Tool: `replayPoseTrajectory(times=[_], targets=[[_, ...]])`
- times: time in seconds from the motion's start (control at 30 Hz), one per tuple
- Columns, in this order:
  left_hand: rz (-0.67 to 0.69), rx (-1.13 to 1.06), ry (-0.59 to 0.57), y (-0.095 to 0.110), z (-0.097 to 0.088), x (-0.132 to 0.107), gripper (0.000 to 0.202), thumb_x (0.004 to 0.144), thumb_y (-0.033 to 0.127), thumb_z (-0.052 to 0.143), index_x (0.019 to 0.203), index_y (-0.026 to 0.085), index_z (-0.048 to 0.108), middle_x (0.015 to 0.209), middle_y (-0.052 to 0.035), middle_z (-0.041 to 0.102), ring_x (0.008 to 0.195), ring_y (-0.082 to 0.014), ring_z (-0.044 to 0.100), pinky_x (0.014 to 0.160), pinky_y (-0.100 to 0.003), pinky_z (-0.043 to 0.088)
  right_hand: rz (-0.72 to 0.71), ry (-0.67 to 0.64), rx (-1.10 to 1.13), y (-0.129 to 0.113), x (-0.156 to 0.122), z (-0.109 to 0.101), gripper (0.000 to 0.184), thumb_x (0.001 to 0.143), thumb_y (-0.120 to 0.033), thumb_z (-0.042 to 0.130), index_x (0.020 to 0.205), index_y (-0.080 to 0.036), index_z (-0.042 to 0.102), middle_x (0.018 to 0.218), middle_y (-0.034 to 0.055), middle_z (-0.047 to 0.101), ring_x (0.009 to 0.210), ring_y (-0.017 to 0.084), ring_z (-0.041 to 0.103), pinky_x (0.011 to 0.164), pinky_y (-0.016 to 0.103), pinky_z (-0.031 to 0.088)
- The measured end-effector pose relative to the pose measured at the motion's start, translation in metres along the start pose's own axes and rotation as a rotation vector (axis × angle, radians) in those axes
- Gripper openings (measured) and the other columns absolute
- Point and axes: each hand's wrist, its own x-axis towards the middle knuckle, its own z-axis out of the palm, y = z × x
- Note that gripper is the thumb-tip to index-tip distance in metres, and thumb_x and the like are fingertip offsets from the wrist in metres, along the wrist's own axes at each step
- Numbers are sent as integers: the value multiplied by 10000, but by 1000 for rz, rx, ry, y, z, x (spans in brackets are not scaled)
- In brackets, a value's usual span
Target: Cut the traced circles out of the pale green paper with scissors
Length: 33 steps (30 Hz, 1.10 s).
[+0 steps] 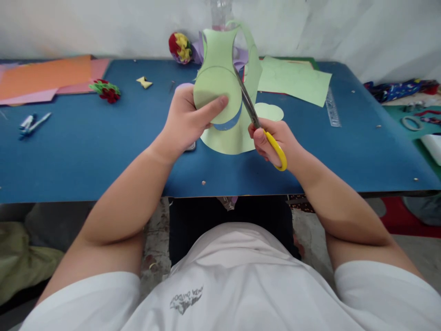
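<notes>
My left hand (193, 110) grips a piece of light green paper (218, 78), its thumb lying flat on a round part that has a drawn line across it. In my right hand (272, 140) is a pair of scissors (250, 101) with yellow handles, the blades pointing up along the right edge of the paper. A curved green strip (253, 55) rises behind the blades. Below, a larger green paper piece (227, 143) with a rounded edge lies on the blue table, partly hidden by the held paper. A rounded green scrap (270, 111) is near my right hand.
Green sheets (292, 80) and a clear ruler (333, 108) lie right. Orange paper (44, 76), a red-green paper flower (105, 90), pens (34, 125) and a yellow scrap (144, 82) lie left. A red-yellow ball (180, 48) and a clear bottle (220, 14) stand at the wall.
</notes>
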Motion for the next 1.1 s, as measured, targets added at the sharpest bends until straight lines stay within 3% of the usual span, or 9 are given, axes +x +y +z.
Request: replayPoseTrajectory(times=[0.2, 0.4, 0.77, 1.1], targets=[[50, -52, -11, -3, 2, 5, 670, 860, 785, 957, 692, 243, 601, 605, 15, 521, 684, -154, 562, 604, -356, 473, 18, -1, -2, 0, -1, 0, 782, 928, -1042, 581, 847, -267, 517, 660, -16, 400, 639, 178, 432, 535, 339, 338], [35, -36, 28, -1, 1, 1, 448, 970, 623, 930, 850, 230, 752, 821, -11, 756, 877, -216, 712, 771, -373, 597, 29, 5, -1, 1, -1, -1, 787, 925, -1042, 591, 835, -263, 518, 655, -17, 391, 625, 172, 417, 528, 340, 334], [4, -127, 90, -9, 1, 3, 365, 911, 638, 970, 853, 295, 860, 861, -42, 780, 851, -264, 702, 746, -415, 592, -16, 16, 36, 7, 1, 1, 771, 949, -1002, 624, 809, -255, 492, 677, -20, 369, 622, 148, 343, 521, 326, 279], [43, -193, 64, -6, 4, 4, 373, 891, 627, 989, 846, 272, 881, 857, -28, 788, 764, -218, 663, 721, -391, 574, -26, 35, -14, 4, 0, 1, 809, 932, -1027, 607, 782, -249, 448, 690, -5, 369, 655, 155, 354, 548, 334, 280]])
